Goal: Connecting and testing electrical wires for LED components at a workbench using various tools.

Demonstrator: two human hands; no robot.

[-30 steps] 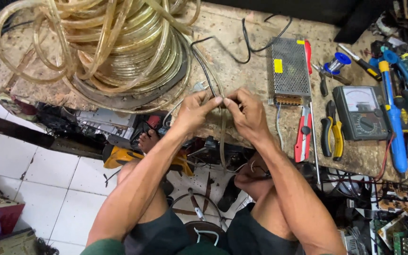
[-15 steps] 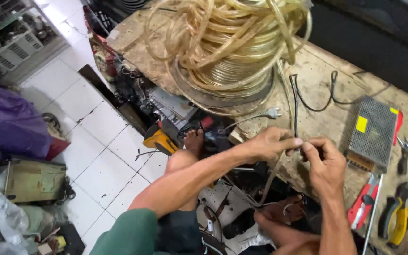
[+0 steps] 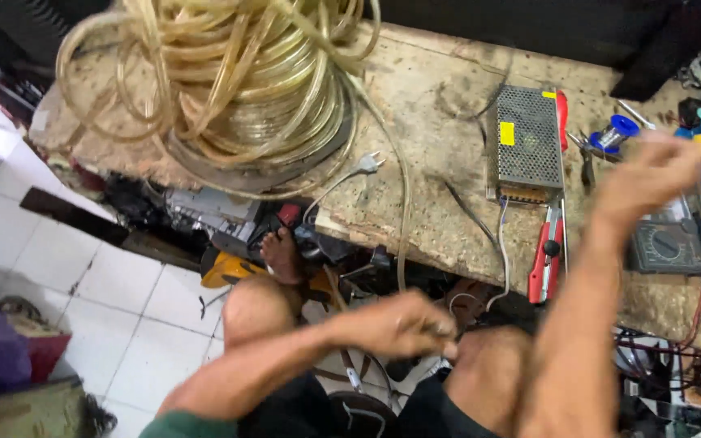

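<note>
Here, coil of clear tubing at 11 o'clock on the bench. Left hand low at 6 o'clock, fingers curled, blurred; contents unclear. A tube strand runs 12-to-6 down toward it. Right hand raised at 3 o'clock above the multimeter, nearer it; fingers blurred, grip unreadable.

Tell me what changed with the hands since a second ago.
The hands came apart. The right hand rose toward the tools at the bench's right; the left hand dropped below the bench edge, closed, though blur hides what it holds. The hose coil and metal box stayed put.
</note>
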